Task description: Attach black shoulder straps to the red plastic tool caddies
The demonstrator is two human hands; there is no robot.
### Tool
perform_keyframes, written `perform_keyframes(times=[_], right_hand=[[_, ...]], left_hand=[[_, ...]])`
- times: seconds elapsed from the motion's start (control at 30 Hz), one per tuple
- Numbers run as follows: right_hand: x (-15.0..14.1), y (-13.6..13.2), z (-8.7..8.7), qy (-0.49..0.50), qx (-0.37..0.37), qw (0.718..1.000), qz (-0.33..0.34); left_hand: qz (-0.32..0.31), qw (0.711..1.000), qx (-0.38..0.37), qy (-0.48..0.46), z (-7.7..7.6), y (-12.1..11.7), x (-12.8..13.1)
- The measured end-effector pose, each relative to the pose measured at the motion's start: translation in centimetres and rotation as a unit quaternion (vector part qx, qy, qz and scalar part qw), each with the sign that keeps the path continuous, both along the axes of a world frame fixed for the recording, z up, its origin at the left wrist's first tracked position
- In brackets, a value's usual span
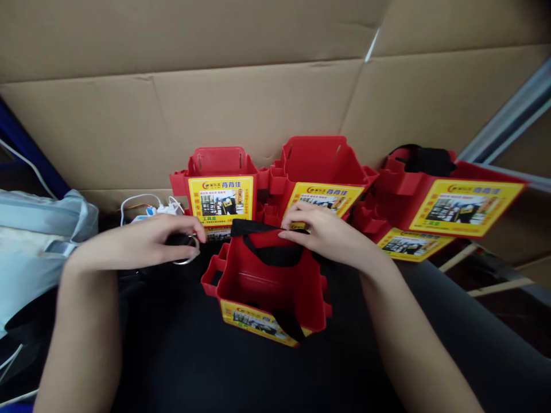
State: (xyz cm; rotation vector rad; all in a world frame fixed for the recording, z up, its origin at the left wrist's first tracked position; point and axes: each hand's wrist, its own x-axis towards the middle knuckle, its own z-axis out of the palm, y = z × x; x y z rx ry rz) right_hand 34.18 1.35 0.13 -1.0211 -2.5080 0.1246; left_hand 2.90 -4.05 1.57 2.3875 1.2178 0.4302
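Note:
A red plastic tool box (pixel 262 275) with a yellow label stands in front of me on a black surface. A black webbing strap (pixel 275 255) loops inside its back wall, and another black piece hangs over its front. My right hand (pixel 325 229) pinches the strap at the box's back right corner, thumb and fingertips together. Left of the box, my left hand (pixel 166 238) curls around a silver ring (pixel 189 258) with something dark inside the grasp. That dark thing is partly hidden by the fingers. The left hand is apart from the box.
Behind stand more red tool boxes (pixel 221 163), stacked in rows against a cardboard wall (pixel 258 109). One at the right has black straps (pixel 434 160) on top. White plugs and cables (pixel 170 207) lie behind my left hand. A pale blue bag (pixel 34 246) sits at the left.

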Motion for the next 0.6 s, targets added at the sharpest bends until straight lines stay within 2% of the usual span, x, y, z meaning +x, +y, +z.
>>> perform_keyframes(times=[0.07,0.13,0.2,0.3,0.37,0.43,0.5,0.53,0.6], right_hand=[[-0.5,-0.5,0.3,0.013,-0.010,0.999,0.030],[-1.0,-1.0,0.5,0.027,-0.026,0.998,0.048],[-1.5,-1.5,0.7,0.053,-0.032,0.997,0.041],[-2.7,-2.6,0.7,0.124,-0.027,0.992,0.007],[-3.4,-3.2,0.5,0.190,-0.076,0.978,0.036],[-3.9,-3.8,0.4,0.224,-0.174,0.953,0.109],[-3.9,-4.0,0.4,0.193,-0.238,0.939,0.158],[-3.7,-4.0,0.3,0.159,-0.236,0.946,0.154],[-3.4,-4.0,0.2,0.093,-0.187,0.972,0.107]], left_hand=[[-0.003,0.998,0.032,0.058,-1.3,0.9,1.1],[0.006,0.995,0.058,0.078,-2.3,1.7,2.1],[0.015,0.995,0.083,0.059,-2.7,2.1,3.1],[0.015,0.994,0.111,0.005,-2.5,2.4,4.5],[0.030,0.994,0.106,-0.025,-2.3,2.8,5.1],[0.071,0.991,0.076,-0.078,-2.5,3.5,5.4],[0.111,0.982,0.033,-0.147,-2.8,4.1,5.1],[0.123,0.977,0.016,-0.174,-2.8,4.4,4.8],[0.138,0.968,0.006,-0.208,-2.6,4.5,4.1]])
